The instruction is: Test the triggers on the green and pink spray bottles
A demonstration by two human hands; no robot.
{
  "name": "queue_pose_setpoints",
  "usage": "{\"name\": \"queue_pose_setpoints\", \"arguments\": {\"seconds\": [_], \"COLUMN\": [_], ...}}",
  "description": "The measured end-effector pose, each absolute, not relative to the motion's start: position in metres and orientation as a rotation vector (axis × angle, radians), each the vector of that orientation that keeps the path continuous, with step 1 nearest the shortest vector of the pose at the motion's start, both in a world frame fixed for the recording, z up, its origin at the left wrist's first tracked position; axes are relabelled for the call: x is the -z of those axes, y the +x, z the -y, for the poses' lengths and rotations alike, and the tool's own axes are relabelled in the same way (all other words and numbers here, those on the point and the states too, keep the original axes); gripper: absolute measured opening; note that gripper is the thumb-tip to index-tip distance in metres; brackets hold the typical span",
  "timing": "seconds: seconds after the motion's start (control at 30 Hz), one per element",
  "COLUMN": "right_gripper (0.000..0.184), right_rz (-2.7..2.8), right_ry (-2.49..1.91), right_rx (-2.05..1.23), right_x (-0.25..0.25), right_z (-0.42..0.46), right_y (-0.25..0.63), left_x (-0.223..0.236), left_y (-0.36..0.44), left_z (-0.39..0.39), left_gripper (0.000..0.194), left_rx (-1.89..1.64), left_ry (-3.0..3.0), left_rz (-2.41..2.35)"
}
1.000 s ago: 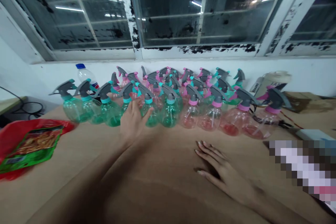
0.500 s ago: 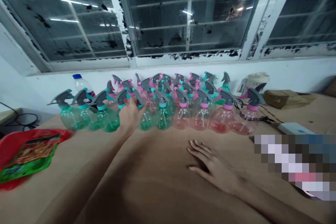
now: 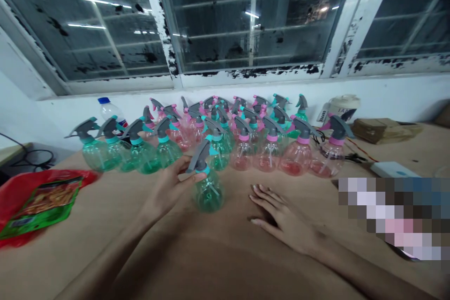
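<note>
Far left, a snack packet lies on a red bag on the counter. Next along, green bottles stand upright in a row, and here's the action: the left hand has its grip closed around the neck of the held bottle, thumb against the collar. It's out in front of the row, leaning a touch; whether its base meets the counter, I can't tell. The way to play this, I'd judge: firm at the collar, no squeeze on the spray head, bottle near upright, round base clear of the neighbour just behind. Pink bottles line up beyond, and in front of them the right hand lies palm down, fingers spread, its grip holding nothing; best out of the way there. Farther right: a jug, then a white box.
</note>
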State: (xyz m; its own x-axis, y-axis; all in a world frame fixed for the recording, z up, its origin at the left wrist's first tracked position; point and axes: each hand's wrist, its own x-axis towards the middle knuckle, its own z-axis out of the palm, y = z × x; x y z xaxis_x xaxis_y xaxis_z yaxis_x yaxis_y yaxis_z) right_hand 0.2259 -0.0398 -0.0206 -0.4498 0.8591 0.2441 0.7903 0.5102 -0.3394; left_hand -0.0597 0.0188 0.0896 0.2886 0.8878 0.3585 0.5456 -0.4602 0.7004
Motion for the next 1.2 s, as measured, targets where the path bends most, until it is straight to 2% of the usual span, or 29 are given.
{"name": "queue_pose_setpoints", "arguments": {"seconds": [0.23, 0.43, 0.6, 0.67, 0.83, 1.2], "right_gripper": [0.056, 0.057, 0.056, 0.057, 0.057, 0.059], "right_rz": [2.401, 2.439, 2.413, 2.401, 2.415, 2.386], "right_ry": [-1.377, -1.379, -1.405, -1.404, -1.404, -1.400], "right_rx": [-0.227, -0.190, -0.203, -0.214, -0.227, -0.285], "right_x": [0.020, 0.018, 0.018, 0.017, 0.014, 0.014], "right_z": [0.039, 0.039, 0.039, 0.039, 0.039, 0.039], "right_y": [0.226, 0.225, 0.223, 0.223, 0.223, 0.225], "left_x": [-0.094, -0.087, -0.086, -0.089, -0.087, -0.077], "left_y": [-0.031, -0.025, -0.013, -0.005, 0.008, 0.006], "left_z": [-0.016, -0.023, -0.029, -0.030, -0.033, -0.034], "left_gripper": [0.025, 0.064, 0.079, 0.072, 0.033, 0.039], "left_rx": [-0.942, -0.975, -0.980, -1.039, -1.117, -1.054], "left_ry": [2.065, 1.939, 1.865, 1.882, 1.955, 1.943], "left_rz": [-1.153, -1.112, -1.071, -1.086, -1.102, -1.125]}}
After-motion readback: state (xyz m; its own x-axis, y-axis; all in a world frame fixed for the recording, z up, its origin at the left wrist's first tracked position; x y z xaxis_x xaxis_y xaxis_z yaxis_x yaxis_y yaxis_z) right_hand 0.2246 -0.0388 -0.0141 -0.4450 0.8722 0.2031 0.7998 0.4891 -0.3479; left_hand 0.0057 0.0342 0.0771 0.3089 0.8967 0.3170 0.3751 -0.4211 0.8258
